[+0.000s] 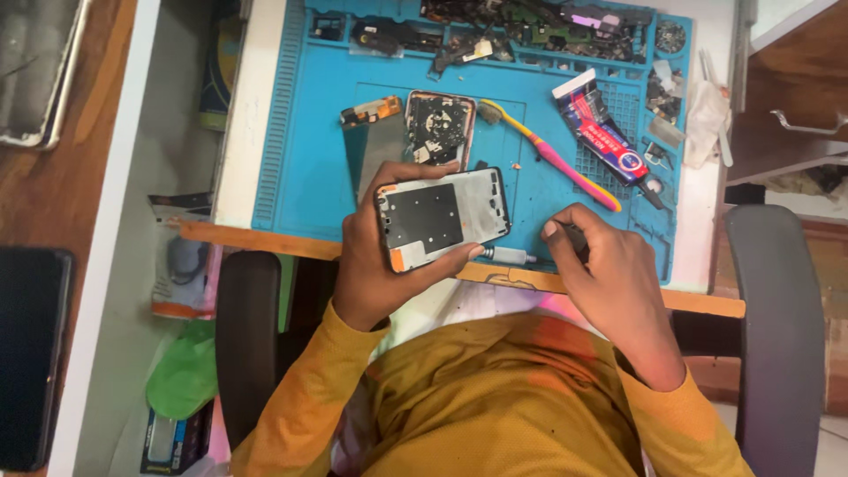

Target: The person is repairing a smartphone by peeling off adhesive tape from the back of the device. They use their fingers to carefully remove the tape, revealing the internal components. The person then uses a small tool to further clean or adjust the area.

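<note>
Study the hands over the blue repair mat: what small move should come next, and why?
Probably lifting the tool tip to the phone frame. The left hand holds the opened frame, inner side up, above the blue mat; the right hand grips a metal-tipped tool whose tip lies just below the frame, not yet touching it.

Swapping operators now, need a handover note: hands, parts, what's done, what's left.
Left hand: grip closed around the opened phone frame, held above the blue mat's near edge, inner side up.
Right hand: closed on a small metal-tipped tool, tip pointing at the frame's lower corner.
On the mat: second opened phone body beside a loose panel, pink and yellow toothbrush, glue tube, loose parts in the top trays.
Done: phone is open, back removed.
Left: cannot tell from this view which stage follows.
</note>
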